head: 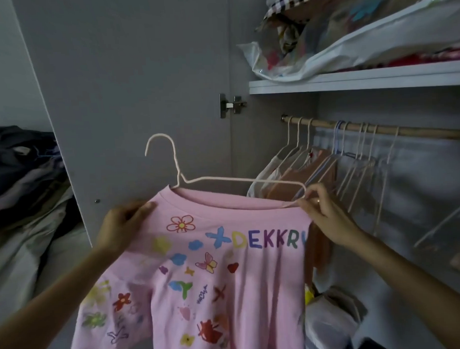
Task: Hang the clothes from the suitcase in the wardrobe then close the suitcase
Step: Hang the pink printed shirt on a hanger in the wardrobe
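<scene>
A pink shirt (214, 274) printed with flowers, butterflies and coloured letters hangs in front of the open wardrobe, held up between both hands. A white hanger (187, 181) sits partly in its neck opening: the hook stands up above the collar, the hanger's left end is hidden inside the shirt, and its right end sticks out bare over the right shoulder.

The left hand (123, 225) grips the shirt's left shoulder, fingers curled round the cloth with the thumb on the front. The right hand (326, 215) pinches the shirt's right shoulder edge and the hanger's end between thumb and fingertips; a ring shows on one finger.

Behind the right hand, a wooden rail (378, 128) runs across the wardrobe, carrying several hangers, some bare and some with clothes, among them an orange garment (309, 171) just beside the shirt. Above the rail a white shelf (351, 82) holds plastic bags (362, 39) stuffed with fabric. The grey door (132, 86) stands open behind the shirt, its hinge (230, 105) near the shelf's end. At far left lies a heap of dark clothes (23, 181). More bags sit on the wardrobe floor at lower right. The suitcase is out of sight
</scene>
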